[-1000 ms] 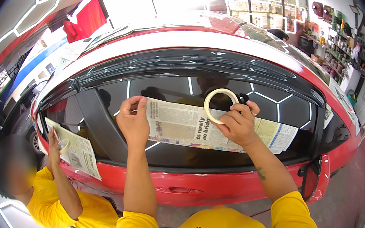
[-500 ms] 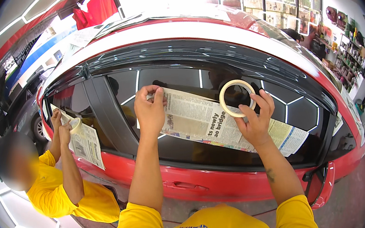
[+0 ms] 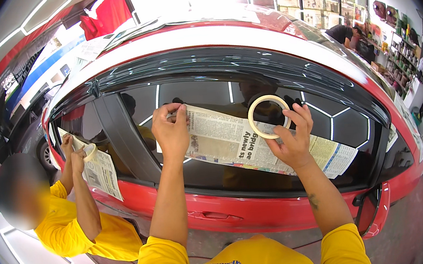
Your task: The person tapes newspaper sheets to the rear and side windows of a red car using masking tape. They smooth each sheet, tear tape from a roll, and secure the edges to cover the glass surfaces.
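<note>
Tape point(image 3: 252, 121): cream
Newspaper point(image 3: 263, 152): off-white, black print
Window point(image 3: 201, 90): black, white hexagonal reflections
Door point(image 3: 268, 221): red
Shirt point(image 3: 267, 258): bright yellow

A red car point(image 3: 227, 182) and shelves point(image 3: 402, 71), probably of bottles point(image 3: 405, 52), show a workshop.

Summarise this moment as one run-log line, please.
left hand: at left end of newspaper strip; right hand: holding tape roll; behind: dark car window; co-worker: at left, with second tape roll
</note>
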